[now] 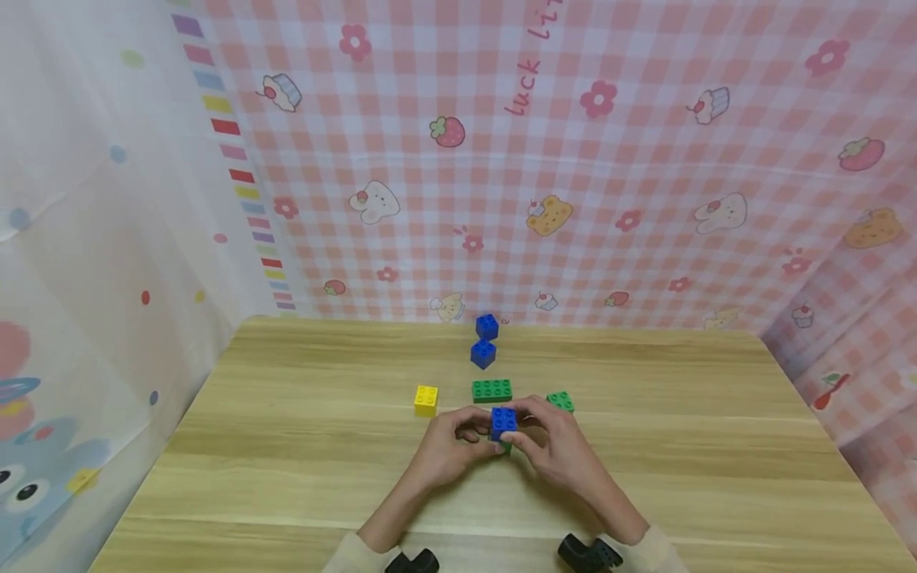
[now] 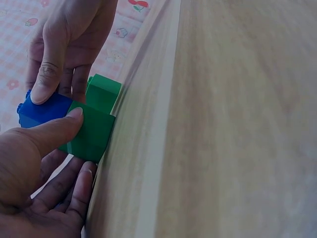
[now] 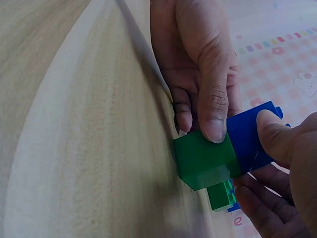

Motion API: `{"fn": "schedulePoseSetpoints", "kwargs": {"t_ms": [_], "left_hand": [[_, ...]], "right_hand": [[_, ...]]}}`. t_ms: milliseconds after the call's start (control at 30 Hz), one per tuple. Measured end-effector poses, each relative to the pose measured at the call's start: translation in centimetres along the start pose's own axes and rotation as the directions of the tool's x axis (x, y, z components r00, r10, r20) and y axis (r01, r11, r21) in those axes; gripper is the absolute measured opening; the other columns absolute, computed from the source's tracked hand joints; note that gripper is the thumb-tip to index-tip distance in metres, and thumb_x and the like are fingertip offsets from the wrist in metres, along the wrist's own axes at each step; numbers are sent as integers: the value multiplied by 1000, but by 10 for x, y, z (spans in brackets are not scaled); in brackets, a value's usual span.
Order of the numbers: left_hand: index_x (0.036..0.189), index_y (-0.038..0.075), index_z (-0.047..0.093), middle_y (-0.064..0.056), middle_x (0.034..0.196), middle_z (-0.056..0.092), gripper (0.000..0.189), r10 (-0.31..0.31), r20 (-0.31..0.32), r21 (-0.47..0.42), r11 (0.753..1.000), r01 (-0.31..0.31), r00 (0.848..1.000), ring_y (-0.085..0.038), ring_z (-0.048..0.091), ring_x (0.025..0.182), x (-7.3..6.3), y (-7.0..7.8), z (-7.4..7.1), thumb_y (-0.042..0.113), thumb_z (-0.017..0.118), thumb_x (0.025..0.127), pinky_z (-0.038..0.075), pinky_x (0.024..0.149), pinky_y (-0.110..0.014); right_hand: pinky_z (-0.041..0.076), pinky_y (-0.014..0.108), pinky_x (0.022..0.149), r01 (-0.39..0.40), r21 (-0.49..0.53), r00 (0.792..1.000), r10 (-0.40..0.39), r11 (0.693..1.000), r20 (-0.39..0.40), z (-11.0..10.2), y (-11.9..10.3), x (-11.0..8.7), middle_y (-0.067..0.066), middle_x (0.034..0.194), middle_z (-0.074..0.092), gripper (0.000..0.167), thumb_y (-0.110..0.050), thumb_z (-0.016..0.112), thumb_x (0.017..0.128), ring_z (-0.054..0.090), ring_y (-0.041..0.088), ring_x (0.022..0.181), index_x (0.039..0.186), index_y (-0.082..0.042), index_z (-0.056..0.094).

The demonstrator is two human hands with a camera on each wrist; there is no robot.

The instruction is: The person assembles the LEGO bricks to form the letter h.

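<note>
A square blue brick point(image 1: 504, 421) sits on top of a green brick point(image 3: 205, 161), and both hands hold this small stack over the table's near middle. My left hand point(image 1: 453, 448) grips the green lower brick, its thumb laid along the side in the left wrist view. The blue upper brick is pinched by my right hand point(image 1: 557, 446), with the thumb on its near face in the right wrist view. The two bricks meet face to face with no gap that I can see. In the head view, fingers hide most of the green one.
Beyond the hands lies a long green brick point(image 1: 492, 390). A yellow brick point(image 1: 426, 401) stands left of it, and a square green brick point(image 1: 560, 400) to its right. Farther back are two blue bricks, one nearer point(image 1: 483, 354) and one behind point(image 1: 487, 326), by the checked cloth point(image 1: 430, 263).
</note>
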State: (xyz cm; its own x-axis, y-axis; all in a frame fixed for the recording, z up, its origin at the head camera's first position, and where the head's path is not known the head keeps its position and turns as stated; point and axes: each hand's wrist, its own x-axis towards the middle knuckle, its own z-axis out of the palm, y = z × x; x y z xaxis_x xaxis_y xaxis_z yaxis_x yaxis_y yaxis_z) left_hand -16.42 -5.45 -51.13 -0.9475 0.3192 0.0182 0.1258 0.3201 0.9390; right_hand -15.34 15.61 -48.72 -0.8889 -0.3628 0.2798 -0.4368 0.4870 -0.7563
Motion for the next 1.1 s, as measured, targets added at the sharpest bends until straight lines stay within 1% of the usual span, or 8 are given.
{"fn": "schedulePoseSetpoints", "kwargs": {"t_ms": [100,267,567,767,933,1100], "left_hand": [[114,20,75,5,109,76,32,-9,6,-3,1000,9,1000,-13,68,99,-1,0,0,24,86,84,57,85,-21],[114,21,75,4,108,77,32,1,12,-11,1000,-1,1000,-13,68,97,-1,-1,0,24,86,84,57,84,-22],[110,21,77,5,107,77,29,11,15,1,1000,-11,1000,-12,68,94,0,-2,2,25,87,83,57,81,-20],[108,20,77,4,107,77,29,13,3,18,1000,-13,1000,-13,68,94,-1,0,-2,25,88,82,58,81,-20],[108,20,76,4,107,77,28,7,2,27,1000,-7,1000,-13,67,93,0,2,-4,26,87,83,57,81,-19],[109,18,76,1,106,77,29,18,-3,30,999,-18,1000,-13,68,92,1,1,-2,24,87,82,58,81,-20]], "right_hand": [[63,34,92,8,-32,1000,-8,999,-2,0,-1,0,-4,110,70,29,-19,76,93,69,15,103,121,-16,66],[63,32,90,18,-62,1000,-18,998,-2,0,-2,-1,-3,109,70,29,-21,75,94,69,15,102,121,-15,65],[63,33,93,-7,-54,1000,7,999,9,-1,-2,-3,-2,110,69,29,-19,75,94,69,16,103,121,-15,65],[62,31,94,-26,-8,1000,26,1000,16,-1,-3,-1,-1,112,69,32,-19,76,93,69,18,105,123,-15,65],[62,34,94,-31,14,999,30,999,28,-4,-4,1,-3,112,70,32,-21,76,93,70,19,106,123,-17,67],[62,39,96,-36,-19,997,37,999,60,-8,-6,2,-2,116,71,36,-26,74,95,69,22,109,128,-17,66]]}}
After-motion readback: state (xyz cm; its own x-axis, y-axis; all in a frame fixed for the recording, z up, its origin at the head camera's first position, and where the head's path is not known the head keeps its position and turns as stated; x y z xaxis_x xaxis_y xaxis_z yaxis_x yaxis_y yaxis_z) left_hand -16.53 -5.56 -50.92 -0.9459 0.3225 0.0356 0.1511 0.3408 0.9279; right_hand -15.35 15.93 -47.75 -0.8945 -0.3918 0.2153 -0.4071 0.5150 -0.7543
